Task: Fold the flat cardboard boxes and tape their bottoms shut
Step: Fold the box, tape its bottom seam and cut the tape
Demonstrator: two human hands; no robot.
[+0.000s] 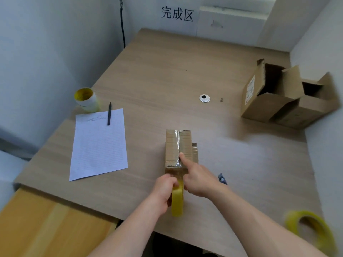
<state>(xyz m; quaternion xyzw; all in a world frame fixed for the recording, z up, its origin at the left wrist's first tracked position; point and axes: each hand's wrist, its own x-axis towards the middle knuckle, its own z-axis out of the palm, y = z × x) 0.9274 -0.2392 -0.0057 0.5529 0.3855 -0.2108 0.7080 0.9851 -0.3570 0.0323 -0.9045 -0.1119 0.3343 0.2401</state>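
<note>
One wooden counter [167, 71] fills a white-walled corner; two open boxes [282, 104] stand against its right wall, well apart from the cardboard box [173, 147] near the front edge; left hand [164, 190] grips the tape roll [177, 203]; right hand [200, 180] presses a straight forefinger on the taped seam.

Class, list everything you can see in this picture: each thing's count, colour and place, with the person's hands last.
table: one, light wood, fills the view
box: one, brown, centre, taped seam up
open boxes: two, brown, far right, side by side
tape roll: one, yellow, gripped, in front of box
spare rolls: two, yellow, lower right and, paler, beside the paper
paper: one, white, left of box
pen: one, black, across paper's top edge
grommet: one, white, mid-table
small item: one, blue-grey, right of box, unidentifiable
sign: one, black characters, back wall
left hand: one, grips tape roll
right hand: one, forefinger presses box's seam
</note>
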